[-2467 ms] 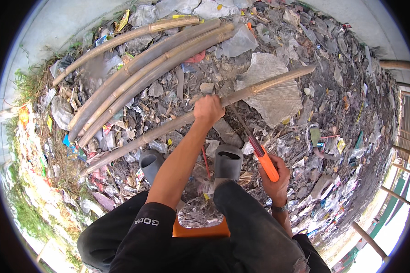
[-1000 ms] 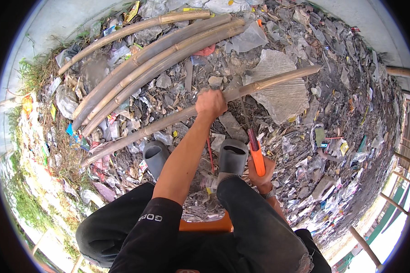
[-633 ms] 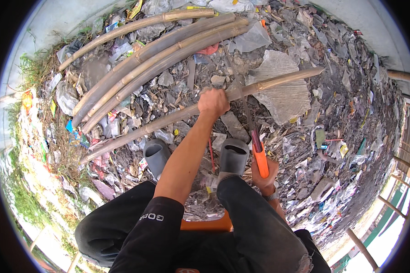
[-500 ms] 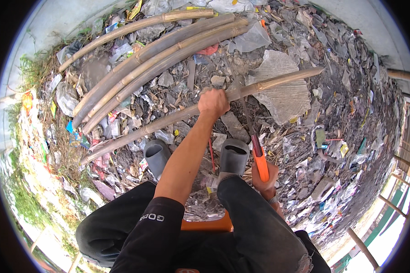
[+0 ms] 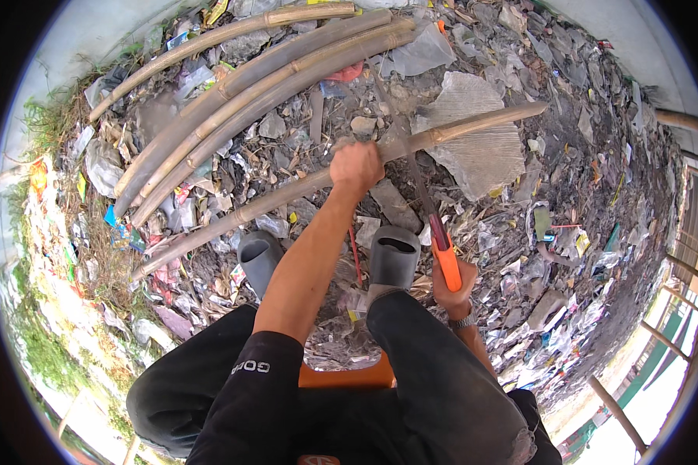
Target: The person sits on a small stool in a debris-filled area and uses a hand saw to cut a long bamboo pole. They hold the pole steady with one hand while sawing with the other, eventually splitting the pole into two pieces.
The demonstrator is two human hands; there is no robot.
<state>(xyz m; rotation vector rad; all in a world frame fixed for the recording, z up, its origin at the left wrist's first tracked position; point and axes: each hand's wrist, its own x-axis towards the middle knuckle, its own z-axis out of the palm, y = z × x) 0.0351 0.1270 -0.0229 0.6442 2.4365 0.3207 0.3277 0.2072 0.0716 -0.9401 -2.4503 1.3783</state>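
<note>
My left hand [image 5: 356,166] is closed around a long bamboo pole [image 5: 279,202] that slants up to the right across the ground. The pole's right part passes over a flat broken concrete slab [image 5: 477,147]. In my right hand [image 5: 454,285] is the orange handle of a hand saw [image 5: 420,186]. Its long thin blade crosses the pole just right of my left hand, and the blade's tip is blurred. Both feet, in grey clogs [image 5: 395,256], stand on the near side of the pole.
Several cut bamboo poles [image 5: 248,93] lie side by side at the far left. Litter, stones and plastic scraps [image 5: 566,302] cover the soil. An orange seat [image 5: 349,375] shows between my legs. Pale walls [image 5: 636,46] rise at the back, with grass [image 5: 50,132] on the left.
My right hand and the saw have moved forward, so the blade reaches farther past the pole. My left hand keeps its grip on the pole. The whole view has shifted slightly.
</note>
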